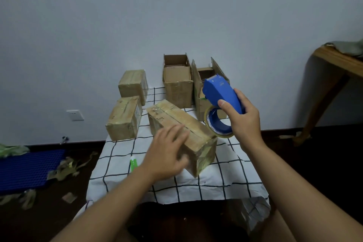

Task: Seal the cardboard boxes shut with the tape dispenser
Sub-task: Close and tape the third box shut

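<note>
Closest to me I see two bare arms reaching out over a surface (216,184) with a white cloth that has black grid lines. The left hand (167,155) is blurry. Its fingers are spread and fairly straight, and they lie on the near end of a long cardboard box (182,124). This box lies at a slant in the middle of the cloth. Its top flaps are down and shiny clear tape runs along the top and over the near end. A small green and white thing (134,164) lies on the cloth just left of that hand.

The right hand (242,122) is to the right of the long box and a little higher. Its fingers and thumb curl round the blue tape dispenser (222,96). The roll of clear tape (218,124) hangs below the blue handle, just beside the box's right edge.

Further back on the left are two closed boxes, a nearer one (123,119) and a farther one (133,84), both wrapped in shiny tape.

At the back stand two open boxes. The left one (177,88) has its flaps up, and I see a flat brown layer inside. The right one (204,108) is partly behind the dispenser, and I cannot tell what is in it.
</note>
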Motion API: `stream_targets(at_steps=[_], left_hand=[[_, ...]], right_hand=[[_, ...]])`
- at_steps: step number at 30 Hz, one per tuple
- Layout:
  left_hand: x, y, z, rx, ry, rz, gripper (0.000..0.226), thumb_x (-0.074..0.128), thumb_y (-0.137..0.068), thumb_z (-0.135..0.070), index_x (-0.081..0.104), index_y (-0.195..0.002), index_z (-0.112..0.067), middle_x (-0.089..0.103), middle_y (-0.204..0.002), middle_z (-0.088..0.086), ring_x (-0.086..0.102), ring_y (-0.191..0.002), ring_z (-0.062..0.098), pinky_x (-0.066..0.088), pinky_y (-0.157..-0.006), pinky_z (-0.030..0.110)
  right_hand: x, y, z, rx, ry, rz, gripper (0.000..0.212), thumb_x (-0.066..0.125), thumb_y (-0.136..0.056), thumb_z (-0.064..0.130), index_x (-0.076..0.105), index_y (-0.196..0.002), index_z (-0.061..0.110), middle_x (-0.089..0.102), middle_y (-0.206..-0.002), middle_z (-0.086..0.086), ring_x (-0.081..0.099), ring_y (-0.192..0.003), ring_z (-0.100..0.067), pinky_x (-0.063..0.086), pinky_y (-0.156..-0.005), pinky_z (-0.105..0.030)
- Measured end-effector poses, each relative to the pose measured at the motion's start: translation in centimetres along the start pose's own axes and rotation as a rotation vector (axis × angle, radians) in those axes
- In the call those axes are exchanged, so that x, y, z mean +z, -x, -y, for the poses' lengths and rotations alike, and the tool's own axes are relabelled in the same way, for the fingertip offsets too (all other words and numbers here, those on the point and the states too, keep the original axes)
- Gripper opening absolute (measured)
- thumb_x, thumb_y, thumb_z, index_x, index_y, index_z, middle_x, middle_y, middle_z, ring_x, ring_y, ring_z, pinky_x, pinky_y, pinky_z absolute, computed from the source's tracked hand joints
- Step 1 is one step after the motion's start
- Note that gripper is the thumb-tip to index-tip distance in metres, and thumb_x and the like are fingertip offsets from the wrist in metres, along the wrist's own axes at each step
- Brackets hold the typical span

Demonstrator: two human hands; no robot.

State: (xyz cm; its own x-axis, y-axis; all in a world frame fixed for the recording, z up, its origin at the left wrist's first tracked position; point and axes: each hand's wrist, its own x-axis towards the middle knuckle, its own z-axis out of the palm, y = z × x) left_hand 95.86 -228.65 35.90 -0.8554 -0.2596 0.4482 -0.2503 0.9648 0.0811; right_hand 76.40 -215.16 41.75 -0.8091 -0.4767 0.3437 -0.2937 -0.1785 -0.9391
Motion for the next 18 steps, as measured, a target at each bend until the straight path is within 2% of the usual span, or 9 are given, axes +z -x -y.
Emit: stream_targets(at_steps=[2,3,4,7,10,11,14,16,18], left_hand=[[0.8,0.0,-3.2,-0.05,-0.003,-0.031,0.072,0.043,-0.084,-0.071,0.057,-0.129,-0.016,0.052,-0.137,0.004,0.044,-0.124,0.023,0.035,-0.105,0.045],[1.1,-0.1,-4.5,-0.082,-0.031,-0.043,0.073,0.041,-0.084,-0.074,0.059,-0.125,-0.017,0.056,-0.131,0.003,0.048,-0.119,0.023,0.038,-0.1,0.043],[1.4,-0.3,-5.2,-0.1,-0.061,-0.069,0.066,0.044,-0.086,-0.07,0.061,-0.121,-0.017,0.058,-0.125,0.002,0.051,-0.115,0.023,0.04,-0.096,0.04],[1.5,-0.4,-4.9,-0.048,-0.078,-0.134,0.033,0.059,-0.089,-0.035,0.062,-0.117,-0.018,0.059,-0.118,0.001,0.057,-0.106,0.025,0.042,-0.089,0.036],[0.6,0.7,-2.1,0.022,-0.053,-0.119,0.035,0.07,-0.083,-0.015,0.064,-0.118,-0.014,0.061,-0.118,0.003,0.057,-0.105,0.025,0.044,-0.09,0.037],[0.1,1.2,-1.0,0.016,-0.055,-0.11,0.039,0.073,-0.08,-0.012,0.065,-0.118,-0.013,0.061,-0.12,0.004,0.057,-0.106,0.025,0.045,-0.09,0.038],[-1.4,2.8,2.0,-0.076,-0.096,-0.068,0.043,0.076,-0.079,-0.01,0.066,-0.121,-0.014,0.061,-0.123,0.009,0.058,-0.109,0.031,0.049,-0.088,0.043],[-2.1,3.9,2.7,-0.179,-0.09,-0.039,0.039,0.071,-0.085,-0.013,0.064,-0.123,-0.016,0.058,-0.128,0.01,0.055,-0.116,0.032,0.047,-0.094,0.046],[-2.8,4.3,2.3,-0.311,0.023,-0.053,0.036,0.064,-0.089,-0.018,0.063,-0.125,-0.02,0.054,-0.133,0.003,0.047,-0.124,0.024,0.04,-0.102,0.044]], right_hand=[[0.2,0.1,0.2,-0.002,-0.003,0.007,0.077,0.075,-0.066,0.065,0.06,-0.135,0.035,0.063,-0.126,0.013,0.062,-0.112,-0.008,0.052,-0.083,-0.018],[0.3,0.2,0.3,-0.002,-0.012,0.012,0.073,0.075,-0.066,0.065,0.061,-0.132,0.037,0.064,-0.124,0.016,0.062,-0.111,-0.006,0.051,-0.081,-0.016],[0.4,0.3,0.5,-0.005,-0.02,0.018,0.068,0.075,-0.066,0.064,0.061,-0.128,0.04,0.064,-0.121,0.018,0.063,-0.109,-0.004,0.051,-0.079,-0.014],[0.7,1.0,0.9,-0.009,-0.028,0.048,0.057,0.075,-0.067,0.062,0.063,-0.122,0.049,0.066,-0.116,0.021,0.064,-0.105,-0.002,0.05,-0.077,-0.012],[0.6,1.6,1.4,0.001,-0.049,0.119,0.041,0.074,-0.066,0.062,0.061,-0.105,0.068,0.064,-0.105,0.035,0.062,-0.098,0.006,0.049,-0.072,-0.009],[0.5,1.8,1.4,0.002,-0.066,0.146,0.042,0.074,-0.066,0.061,0.061,-0.105,0.067,0.063,-0.104,0.036,0.062,-0.097,0.007,0.049,-0.071,-0.008],[0.4,2.6,1.3,0.017,-0.091,0.235,0.061,0.076,-0.063,0.06,0.062,-0.122,0.05,0.065,-0.108,0.027,0.064,-0.094,0.003,0.05,-0.071,-0.012],[0.5,3.2,1.4,0.025,-0.082,0.317,0.062,0.077,-0.06,0.06,0.063,-0.119,0.052,0.066,-0.113,0.024,0.064,-0.098,0.001,0.051,-0.074,-0.014],[0.5,3.8,1.6,0.02,-0.056,0.398,0.059,0.076,-0.059,0.06,0.062,-0.117,0.056,0.065,-0.117,0.022,0.064,-0.101,-0.001,0.051,-0.078,-0.016]])
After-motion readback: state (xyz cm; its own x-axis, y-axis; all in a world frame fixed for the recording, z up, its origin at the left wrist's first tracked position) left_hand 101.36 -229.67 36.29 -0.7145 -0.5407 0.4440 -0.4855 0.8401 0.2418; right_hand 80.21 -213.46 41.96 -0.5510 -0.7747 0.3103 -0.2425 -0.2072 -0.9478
